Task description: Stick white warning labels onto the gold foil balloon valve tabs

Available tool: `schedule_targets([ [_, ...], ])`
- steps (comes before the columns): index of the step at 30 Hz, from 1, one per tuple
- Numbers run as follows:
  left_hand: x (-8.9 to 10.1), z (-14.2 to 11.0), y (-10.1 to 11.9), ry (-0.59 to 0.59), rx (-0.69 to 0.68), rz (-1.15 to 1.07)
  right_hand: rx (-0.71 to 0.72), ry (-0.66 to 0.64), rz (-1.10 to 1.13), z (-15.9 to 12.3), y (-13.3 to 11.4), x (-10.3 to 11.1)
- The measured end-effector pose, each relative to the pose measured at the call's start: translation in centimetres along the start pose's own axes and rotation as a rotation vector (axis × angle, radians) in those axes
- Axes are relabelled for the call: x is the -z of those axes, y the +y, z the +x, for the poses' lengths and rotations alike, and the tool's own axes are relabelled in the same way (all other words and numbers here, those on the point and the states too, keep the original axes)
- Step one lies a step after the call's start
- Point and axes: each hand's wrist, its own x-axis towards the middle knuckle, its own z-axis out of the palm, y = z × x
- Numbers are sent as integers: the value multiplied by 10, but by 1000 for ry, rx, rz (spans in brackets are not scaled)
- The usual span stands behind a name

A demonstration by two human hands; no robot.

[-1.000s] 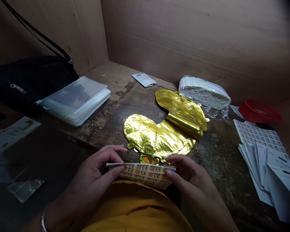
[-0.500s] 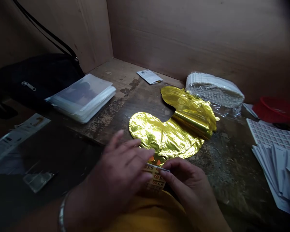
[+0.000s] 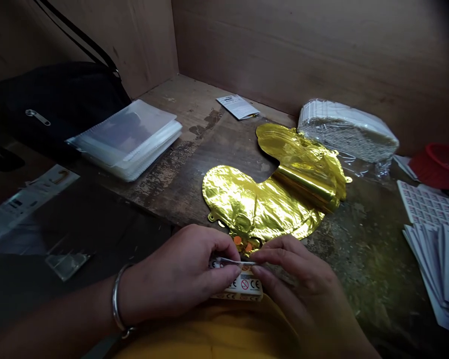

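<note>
My left hand (image 3: 179, 276) and my right hand (image 3: 297, 284) meet at the near edge of the table, both pinching a folded sheet of printed CE warning stickers (image 3: 243, 284). The fingertips of both hands close on its upper edge. Just beyond my fingers lies a flattened gold foil balloon (image 3: 254, 204), with a crumpled pile of more gold foil balloons (image 3: 307, 162) behind it. A metal bangle sits on my left wrist.
A stack of clear plastic sleeves (image 3: 129, 137) and a black bag (image 3: 48, 107) lie at the left. A wrapped white bundle (image 3: 346, 132), a red bowl (image 3: 439, 164) and sticker sheets (image 3: 432, 207) sit at the right. A small printed card (image 3: 237, 106) lies near the wooden back wall.
My left hand swept across the sticker sheet from its left edge, and the sheet now looks folded narrower. Both hands now pinch it close together at the middle.
</note>
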Motion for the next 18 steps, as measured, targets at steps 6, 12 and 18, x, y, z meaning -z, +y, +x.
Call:
schedule_targets([
  [6, -2, 5, -10, -31, 32, -125, 115, 89, -49, 3, -3, -6],
  [12, -8, 6, -17, -57, 106, -285, 334, 136, -207, 1, 1, -6],
  [18, -14, 7, -23, -48, 166, -377, 465, 150, -233, -1, 8, -5],
])
